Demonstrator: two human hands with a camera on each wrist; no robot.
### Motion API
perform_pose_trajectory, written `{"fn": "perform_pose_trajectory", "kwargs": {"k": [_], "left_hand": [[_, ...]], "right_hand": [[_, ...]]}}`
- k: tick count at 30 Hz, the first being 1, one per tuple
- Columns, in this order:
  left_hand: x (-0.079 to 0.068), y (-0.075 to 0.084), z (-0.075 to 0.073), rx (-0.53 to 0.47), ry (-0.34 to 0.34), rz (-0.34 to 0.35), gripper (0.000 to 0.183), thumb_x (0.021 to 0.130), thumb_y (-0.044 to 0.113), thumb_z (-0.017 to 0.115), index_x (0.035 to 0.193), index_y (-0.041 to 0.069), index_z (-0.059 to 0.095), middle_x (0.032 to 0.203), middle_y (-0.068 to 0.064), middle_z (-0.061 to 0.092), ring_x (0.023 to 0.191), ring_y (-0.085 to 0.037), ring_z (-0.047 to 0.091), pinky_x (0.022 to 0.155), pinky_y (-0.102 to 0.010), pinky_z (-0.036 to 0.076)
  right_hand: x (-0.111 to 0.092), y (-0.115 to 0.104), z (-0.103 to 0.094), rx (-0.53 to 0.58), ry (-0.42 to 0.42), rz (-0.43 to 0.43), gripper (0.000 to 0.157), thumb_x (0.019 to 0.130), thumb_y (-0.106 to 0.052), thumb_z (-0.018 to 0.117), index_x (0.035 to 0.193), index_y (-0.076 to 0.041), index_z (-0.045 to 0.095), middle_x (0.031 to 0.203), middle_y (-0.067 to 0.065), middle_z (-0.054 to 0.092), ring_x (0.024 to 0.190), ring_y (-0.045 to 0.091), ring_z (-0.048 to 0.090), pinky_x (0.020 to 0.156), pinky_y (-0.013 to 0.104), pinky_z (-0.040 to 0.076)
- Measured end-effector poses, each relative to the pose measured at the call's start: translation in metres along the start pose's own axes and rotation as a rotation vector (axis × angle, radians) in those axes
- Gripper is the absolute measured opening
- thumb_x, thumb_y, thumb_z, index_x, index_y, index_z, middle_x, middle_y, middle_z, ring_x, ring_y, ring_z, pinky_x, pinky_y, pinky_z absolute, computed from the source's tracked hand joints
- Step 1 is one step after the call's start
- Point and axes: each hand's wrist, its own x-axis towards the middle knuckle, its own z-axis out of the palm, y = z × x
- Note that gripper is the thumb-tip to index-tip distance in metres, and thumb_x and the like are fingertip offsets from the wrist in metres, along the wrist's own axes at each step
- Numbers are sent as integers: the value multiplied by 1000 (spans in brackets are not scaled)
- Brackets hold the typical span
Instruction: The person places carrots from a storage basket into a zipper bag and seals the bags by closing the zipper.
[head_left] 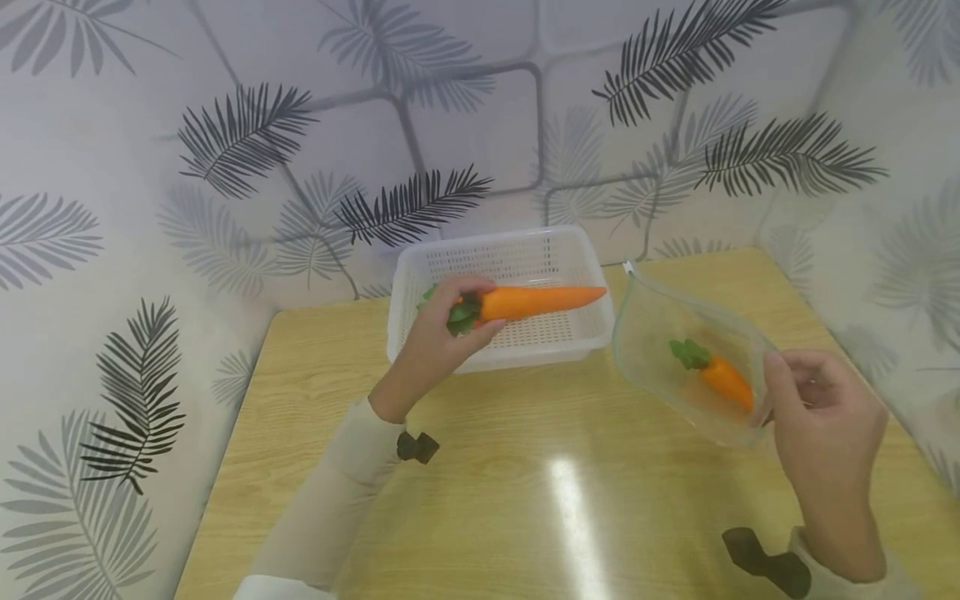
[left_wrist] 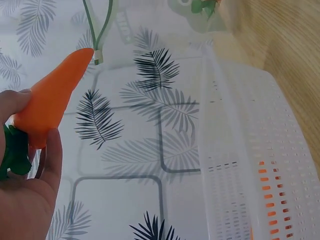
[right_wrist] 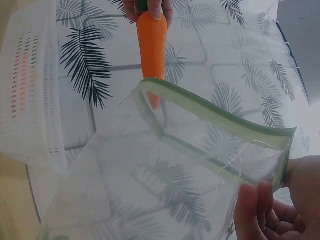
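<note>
My left hand (head_left: 429, 346) grips an orange toy-like carrot (head_left: 540, 302) near its green leafy top, above a white slotted basket (head_left: 495, 360). The carrot's tip points right, toward a clear zip bag (head_left: 652, 333). At the bag's right edge, my right hand (head_left: 832, 425) pinches the rim between thumb and fingers. The bag's mouth gapes, with a green-edged rim (right_wrist: 220, 114) in the right wrist view. Inside the bag lies a smaller carrot (head_left: 726, 379) with green leaves. Orange shows through the basket's slots in both wrist views; what makes it is mostly hidden.
A light wooden table (head_left: 480, 467) carries the basket near its back edge. Behind it rises a wall covering (head_left: 480, 125) with a leaf print. A white zip slider (head_left: 628, 267) sits at the bag's far corner.
</note>
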Motion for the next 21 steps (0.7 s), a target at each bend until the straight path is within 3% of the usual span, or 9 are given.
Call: {"fn": "perform_pose_trajectory", "kwargs": {"k": [5,8,16,21], "left_hand": [[1,10,2,-6,3,128,40,72,-5,68,109,-4,50,109,-14,49,85,-19,49,67,-33,48],[1,17,3,-15,-2,169,41,71,-7,68,109,-6,50,109,-16,49,83,-19,48,66,-32,48],[4,31,11,51,-33,202,41,70,-5,69,107,-5,51,110,-16,50,95,-22,47,79,-27,44],[6,23,21,78,-57,210,42,71,-2,70,108,-3,49,112,-14,49,98,-20,47,80,-25,44]], "right_hand": [[0,-1,1,15,-3,-9,11,80,3,60,81,14,59,49,9,53,35,11,47,30,18,33],[0,-1,2,30,-6,-37,11,80,4,60,81,14,58,49,9,52,35,11,47,29,18,31],[-1,-3,2,-40,-14,4,12,81,-2,60,82,10,60,50,7,53,36,11,48,30,18,32],[-3,-5,3,-56,-31,25,13,82,-4,60,84,8,61,52,10,54,37,12,49,30,19,33]]}}
